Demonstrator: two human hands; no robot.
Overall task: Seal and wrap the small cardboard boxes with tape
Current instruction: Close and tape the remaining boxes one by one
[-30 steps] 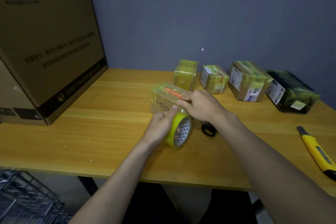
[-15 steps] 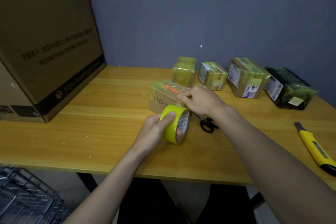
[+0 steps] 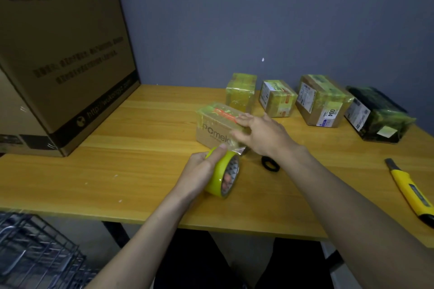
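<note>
Tape roll [image 3: 222, 175] pulled back in left hand's [image 3: 202, 169] grip; flat right hand [image 3: 260, 134] half hides box [image 3: 215, 124].

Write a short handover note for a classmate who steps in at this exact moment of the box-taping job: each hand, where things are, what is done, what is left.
Left hand: grips the tape roll, thumb on its rim, just in front of the box.
Right hand: fingers spread flat on the box, pressing the tape down.
A strip runs from the roll to the box, uncut.
Done: four wrapped parcels stand along the wall; this box has tape over its top.
Left: finish wrapping, cut the strip. Scissors lie just right of the roll, partly hidden by the right wrist; knife at the table's right edge.
</note>
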